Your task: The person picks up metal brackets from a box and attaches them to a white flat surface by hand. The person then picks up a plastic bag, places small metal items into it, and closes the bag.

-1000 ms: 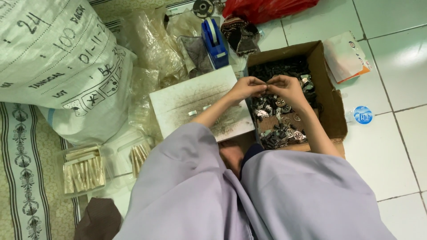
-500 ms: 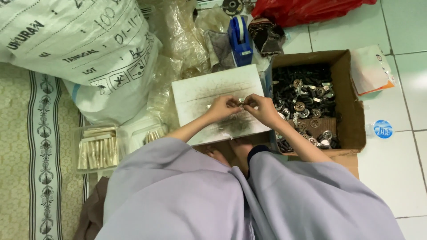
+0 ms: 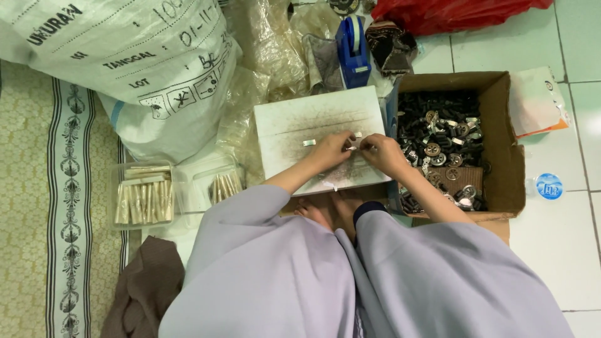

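Over the middle of the white board (image 3: 294, 128), which lies on the floor in front of the person's knees, the two hands meet fingertip to fingertip. The left hand (image 3: 330, 150) and the right hand (image 3: 382, 153) both pinch one small metal piece (image 3: 352, 148) between them, so the fingers are narrow and closed on it. This piece sits just between the hands, touching both, and neither hand is nearer than the other. It is too small to tell how its long axis lies. Two other small metal pieces lie on the board: one (image 3: 308, 143) just to the left of the left hand, with its long side going left to right, and one (image 3: 358, 134) a little above the fingertips. The cardboard box (image 3: 506, 144) full of dark and shiny metal parts stands just beside the board on the right, so the right hand is the nearer one to it. A clear plastic tray (image 3: 145, 195) of pale sticks stands well apart on the left, near a big white sack (image 3: 113, 62)
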